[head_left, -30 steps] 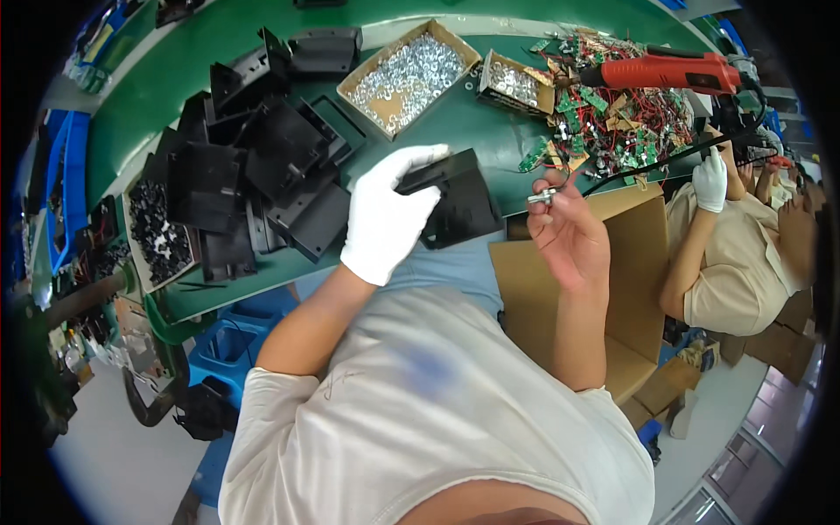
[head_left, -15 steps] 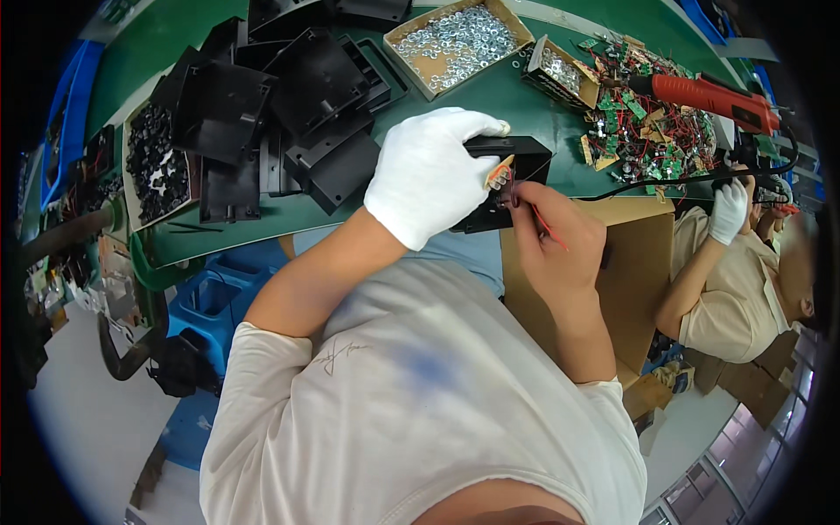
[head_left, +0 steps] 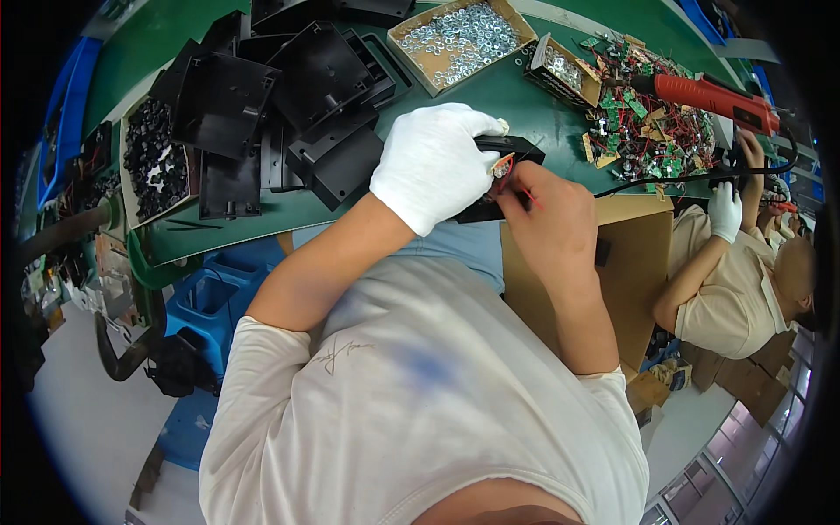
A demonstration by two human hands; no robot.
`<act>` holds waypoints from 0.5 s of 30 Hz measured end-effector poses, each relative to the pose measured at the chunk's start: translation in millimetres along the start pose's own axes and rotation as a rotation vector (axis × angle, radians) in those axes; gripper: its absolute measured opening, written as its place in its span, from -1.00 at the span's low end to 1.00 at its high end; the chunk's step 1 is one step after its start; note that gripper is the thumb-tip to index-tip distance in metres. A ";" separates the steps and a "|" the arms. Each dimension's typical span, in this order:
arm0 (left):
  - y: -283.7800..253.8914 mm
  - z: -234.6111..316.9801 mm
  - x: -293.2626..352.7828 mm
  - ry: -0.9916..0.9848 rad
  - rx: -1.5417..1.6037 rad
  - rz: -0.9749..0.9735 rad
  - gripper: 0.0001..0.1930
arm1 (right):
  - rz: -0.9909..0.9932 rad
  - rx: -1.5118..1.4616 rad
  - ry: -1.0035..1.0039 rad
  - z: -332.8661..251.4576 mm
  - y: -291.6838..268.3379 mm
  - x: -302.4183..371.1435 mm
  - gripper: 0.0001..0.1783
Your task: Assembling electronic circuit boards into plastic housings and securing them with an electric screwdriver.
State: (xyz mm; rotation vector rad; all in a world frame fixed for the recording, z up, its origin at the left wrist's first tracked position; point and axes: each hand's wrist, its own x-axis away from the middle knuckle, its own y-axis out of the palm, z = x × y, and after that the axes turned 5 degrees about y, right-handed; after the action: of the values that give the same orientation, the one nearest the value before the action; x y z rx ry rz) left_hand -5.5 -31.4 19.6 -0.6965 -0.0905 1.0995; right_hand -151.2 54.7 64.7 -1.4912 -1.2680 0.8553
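My left hand [head_left: 435, 164], in a white glove, is closed on a black plastic housing [head_left: 525, 150] at the table's front edge. A small circuit board [head_left: 501, 165] with red wires sits at the glove's fingertips, against the housing. My bare right hand [head_left: 557, 214] is closed just beside it, thumb and fingers pinching the red wires [head_left: 530, 198]. The fingers hide the wire ends and much of the housing's inside.
Stacked black housings [head_left: 223, 105] stand at the left by a box of small black parts [head_left: 156, 162]. Beyond lies a tray of metal nuts [head_left: 464, 44]. Wired circuit boards [head_left: 652, 131] and a red electric screwdriver [head_left: 713, 101] are at the right, near a co-worker [head_left: 726, 289].
My right hand has moved slightly up and left, closer to the board. The housing has tilted and shifted a little, with my left hand still on it.
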 end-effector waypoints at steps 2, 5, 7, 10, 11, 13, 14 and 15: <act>0.8 -0.7 -1.6 -0.010 0.002 -0.024 -0.72 | 0.008 0.009 0.024 -2.2 4.2 0.7 -0.82; 3.1 -1.2 -4.2 -0.066 0.008 -0.043 -0.72 | 0.056 -0.055 0.090 -6.0 9.2 4.1 -0.78; 6.1 -0.9 -5.4 -0.081 0.013 -0.059 -0.72 | 0.073 -0.077 0.122 -3.8 10.6 5.7 -0.76; 13.8 -0.7 -5.8 -0.078 0.031 -0.047 -0.71 | 0.082 -0.015 0.089 3.0 11.6 6.6 -0.75; 15.9 -0.3 -6.5 -0.077 0.037 -0.044 -0.70 | 0.084 0.006 0.079 4.9 11.8 7.6 -0.75; 19.0 0.8 -8.5 -0.054 0.046 -0.026 -0.71 | 0.088 -0.013 0.092 8.1 11.8 9.8 -0.76; 20.0 1.2 -9.6 -0.034 0.053 -0.002 -0.72 | 0.090 -0.032 0.098 9.5 11.7 11.0 -0.78; 20.8 1.7 -10.7 -0.014 0.058 0.023 -0.73 | 0.093 -0.053 0.102 11.1 11.6 12.2 -0.79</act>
State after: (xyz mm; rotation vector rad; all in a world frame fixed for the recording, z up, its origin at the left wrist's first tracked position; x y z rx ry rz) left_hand -27.6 -34.0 12.2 -0.6398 -0.0623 1.1244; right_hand -155.5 69.1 51.3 -1.6255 -1.1614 0.8003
